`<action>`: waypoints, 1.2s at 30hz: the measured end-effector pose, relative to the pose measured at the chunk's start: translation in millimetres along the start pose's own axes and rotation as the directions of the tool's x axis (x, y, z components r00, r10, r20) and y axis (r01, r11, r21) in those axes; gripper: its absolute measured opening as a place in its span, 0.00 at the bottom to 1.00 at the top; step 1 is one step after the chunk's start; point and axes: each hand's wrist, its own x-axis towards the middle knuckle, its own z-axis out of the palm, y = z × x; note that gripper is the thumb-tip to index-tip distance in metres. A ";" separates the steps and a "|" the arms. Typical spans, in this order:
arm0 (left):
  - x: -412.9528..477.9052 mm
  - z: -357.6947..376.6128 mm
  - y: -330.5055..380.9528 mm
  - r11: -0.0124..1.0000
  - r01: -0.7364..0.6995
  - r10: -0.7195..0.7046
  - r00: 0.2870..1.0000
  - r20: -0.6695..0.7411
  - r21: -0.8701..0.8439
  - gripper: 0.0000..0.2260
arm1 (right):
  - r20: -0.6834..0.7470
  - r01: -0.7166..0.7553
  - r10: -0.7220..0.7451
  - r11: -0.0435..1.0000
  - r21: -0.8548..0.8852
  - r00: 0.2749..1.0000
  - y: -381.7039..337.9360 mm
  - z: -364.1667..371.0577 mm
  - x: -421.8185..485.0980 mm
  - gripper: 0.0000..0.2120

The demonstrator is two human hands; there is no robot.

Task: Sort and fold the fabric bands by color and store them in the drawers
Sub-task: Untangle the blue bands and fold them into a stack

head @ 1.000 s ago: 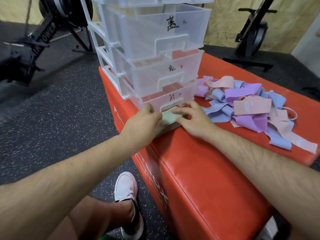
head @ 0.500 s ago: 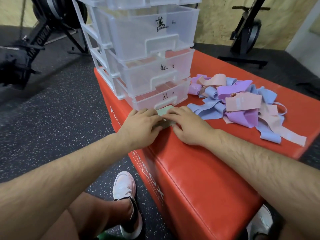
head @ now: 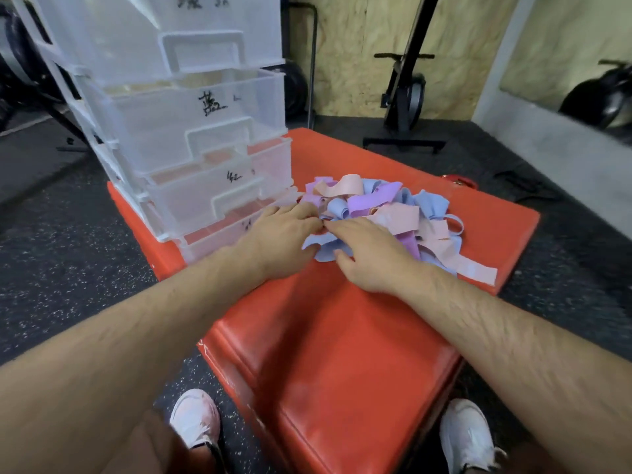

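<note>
A loose pile of blue, purple and pink fabric bands (head: 393,213) lies on the red padded box (head: 342,336), right of a translucent drawer tower (head: 191,131) with black handwritten labels. Pinkish contents show through the two lowest drawers (head: 219,234). My left hand (head: 280,234) reaches past the bottom drawer's front, its fingertips at the pile's left edge. My right hand (head: 369,254) lies on a light blue band (head: 321,251) with fingers apart. The fingertips of both hands meet at the pile. The picture is blurred, so a grasp is not clear. No green band shows.
My two white shoes (head: 195,419) (head: 468,436) stand on the black speckled floor on either side of the box's near corner. An exercise machine (head: 403,97) stands behind against a wooden wall. A dark strap (head: 523,186) lies on the floor at the right.
Both hands left the folded green band in front of the bottom drawer and moved right to the pile. The green band is out of sight. The view swung upward and right.
</note>
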 end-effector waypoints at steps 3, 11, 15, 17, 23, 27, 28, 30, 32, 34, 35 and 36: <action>35.1 15.6 15.1 0.995 -0.061 0.058 0.997 -0.043 -0.075 0.19 | -0.007 -0.042 0.042 0.999 -0.006 0.999 29.5 -16.6 -3.2 0.16; 97.2 67.0 20.2 0.976 0.140 -0.066 0.918 0.392 -0.164 0.13 | 0.092 -0.168 0.178 0.980 -0.102 0.980 81.1 -23.8 14.2 0.26; 111.2 71.0 25.1 0.941 0.271 -0.194 0.923 0.332 -0.202 0.21 | 0.021 -0.196 0.200 0.972 -0.127 0.979 83.0 -15.2 32.4 0.16; 114.5 66.9 20.8 0.943 0.324 -0.255 0.853 0.456 -0.080 0.22 | 0.043 -0.179 0.187 0.972 -0.154 0.981 81.0 -9.3 37.3 0.15; 106.1 49.9 17.2 0.939 0.342 -0.253 0.630 0.734 0.030 0.04 | 0.073 -0.113 0.130 0.974 -0.195 0.989 67.3 -1.7 52.0 0.16; 109.7 49.5 4.8 0.933 0.318 -0.217 0.873 0.438 -0.171 0.05 | -0.009 -0.150 0.150 0.989 -0.014 0.989 54.6 -2.1 45.7 0.10; 107.9 44.9 4.6 0.924 0.315 -0.218 0.900 0.378 -0.216 0.04 | -0.041 -0.191 0.193 0.980 0.050 0.980 52.3 -4.4 41.5 0.07; 104.1 31.1 13.4 0.892 0.308 -0.231 0.940 0.251 -0.332 0.06 | -0.101 -0.320 0.347 0.922 0.216 0.932 49.1 -10.1 32.8 0.05; 98.4 14.7 27.3 0.867 0.265 -0.217 0.963 0.157 -0.423 0.04 | -0.096 -0.410 0.517 0.765 0.496 0.850 43.0 -20.1 26.3 0.09; 90.1 4.2 36.5 0.843 0.196 -0.169 0.981 0.099 -0.501 0.05 | -0.036 -0.408 0.609 0.573 0.711 0.792 36.8 -29.7 27.1 0.18; 86.0 0.9 37.8 0.829 0.154 -0.137 0.988 0.072 -0.538 0.06 | -0.023 -0.391 0.629 0.510 0.766 0.777 33.7 -33.8 28.2 0.18; 81.9 -4.0 38.6 0.807 0.114 -0.107 0.993 0.046 -0.579 0.07 | -0.023 -0.366 0.649 0.459 0.809 0.761 31.1 -37.0 29.4 0.14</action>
